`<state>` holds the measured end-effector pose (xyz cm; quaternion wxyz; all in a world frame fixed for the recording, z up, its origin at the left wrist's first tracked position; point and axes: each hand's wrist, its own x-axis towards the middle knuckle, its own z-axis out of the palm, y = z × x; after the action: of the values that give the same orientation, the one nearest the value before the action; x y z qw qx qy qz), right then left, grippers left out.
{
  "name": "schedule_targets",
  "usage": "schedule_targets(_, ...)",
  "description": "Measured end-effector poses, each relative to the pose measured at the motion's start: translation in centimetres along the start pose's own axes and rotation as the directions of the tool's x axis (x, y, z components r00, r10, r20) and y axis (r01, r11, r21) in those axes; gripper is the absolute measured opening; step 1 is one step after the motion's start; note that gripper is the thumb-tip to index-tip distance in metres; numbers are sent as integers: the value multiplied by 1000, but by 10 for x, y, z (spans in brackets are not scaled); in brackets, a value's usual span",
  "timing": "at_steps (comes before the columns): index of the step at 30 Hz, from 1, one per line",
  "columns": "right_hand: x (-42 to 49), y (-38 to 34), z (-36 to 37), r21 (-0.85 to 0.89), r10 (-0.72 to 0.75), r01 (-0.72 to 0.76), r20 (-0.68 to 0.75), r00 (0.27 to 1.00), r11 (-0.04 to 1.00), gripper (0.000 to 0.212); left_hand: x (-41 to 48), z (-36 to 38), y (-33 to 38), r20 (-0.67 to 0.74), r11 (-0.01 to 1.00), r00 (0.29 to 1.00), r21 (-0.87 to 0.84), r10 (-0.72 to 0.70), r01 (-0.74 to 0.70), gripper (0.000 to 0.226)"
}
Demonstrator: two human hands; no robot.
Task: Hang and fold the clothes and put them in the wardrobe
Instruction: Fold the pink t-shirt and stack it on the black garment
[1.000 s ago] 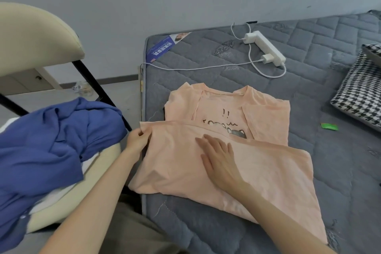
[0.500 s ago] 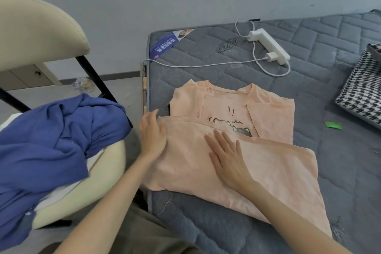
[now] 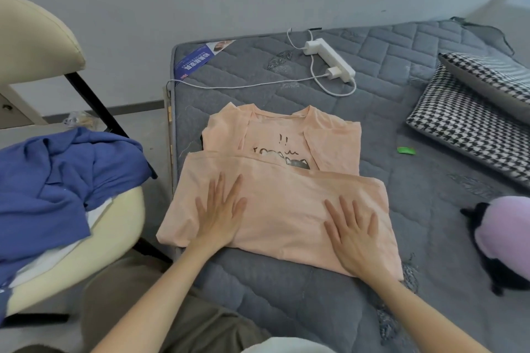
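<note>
Smoothing is judged to be the step in hand in the head view. The left hand (image 3: 220, 215) and right hand (image 3: 352, 235) are laid flat on the peach T-shirt (image 3: 286, 203), fingers straight and spread, nothing grasped. The shirt is spread on the near left part of the grey mattress (image 3: 430, 112), its lower half folded up over the print. Creases would best be pushed outward from the middle, with the fold's far edge kept straight. Little margin is left at the mattress's left edge. Open room is found to the right and far side, short of the power strip (image 3: 329, 60), checked pillows (image 3: 470, 123) and purple-and-black item (image 3: 502, 232). A blue garment (image 3: 57, 175) is heaped on the chair (image 3: 120, 226) at left.
</note>
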<state>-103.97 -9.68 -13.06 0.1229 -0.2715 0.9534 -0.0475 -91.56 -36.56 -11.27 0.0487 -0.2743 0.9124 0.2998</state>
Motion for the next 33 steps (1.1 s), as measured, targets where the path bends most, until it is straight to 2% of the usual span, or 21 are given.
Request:
schedule_targets(2, -3, 9, -6, -18, 5, -4, 34, 999, 1000, 74, -5, -3, -2, 18, 1000, 1000, 5, 15, -15, 55)
schedule_targets(5, -10, -3, -18, 69, -72, 68, 58, 996, 995, 67, -19, -9, -6, 79, 994, 993, 60, 88, -93, 77)
schedule_targets(7, -19, -18, -24, 70, -223, 218, 67, 972, 973, 65, -31, -11, -10, 128, 977, 981, 136, 149, -166, 97)
schedule_targets(9, -28, -32, -22, 6, -412, 412, 77, 908, 911, 67, -40, -9, -19, 141, 961, 975, 193, 174, -200, 111)
schedule_targets(12, -34, -44, -3, -131, -558, 565, 92, 825, 814, 71, -46, -7, -35, 69, 947, 983, 264, 168, -180, 112)
schedule_targets(16, -36, -39, 5, -170, -492, 495, 65, 868, 852, 58, -50, -13, -55, 45, 932, 989, 331, 144, -151, 94)
schedule_targets(20, -34, -20, 4, -188, -537, 542, 80, 840, 819, 61, -56, -19, -74, -32, 869, 969, 451, 244, -204, 86)
schedule_targets(24, -38, -9, -8, -48, -588, 586, -30, 808, 809, 56, -59, -28, -76, -12, 871, 961, 426, 275, -244, 73)
schedule_targets(26, -43, -3, -13, -3, -542, 542, -24, 840, 840, 52, -63, -38, -74, 14, 848, 950, 447, 311, -284, 71)
schedule_targets(28, -44, 2, -11, 8, -488, 488, -15, 873, 873, 49, -63, -41, -79, -26, 801, 913, 491, 407, -343, 77)
schedule_targets(31, -50, -3, -6, -23, -513, 512, -35, 858, 858, 55, -69, -46, -80, -55, 802, 922, 515, 384, -303, 81)
schedule_targets(32, -51, -5, -1, -38, -530, 528, -49, 847, 848, 54, -71, -46, -76, -47, 802, 937, 533, 346, -269, 79)
schedule_targets(33, -52, -6, 3, -35, -531, 529, -46, 846, 848, 53, -72, -46, -74, 7, 819, 973, 540, 229, -196, 78)
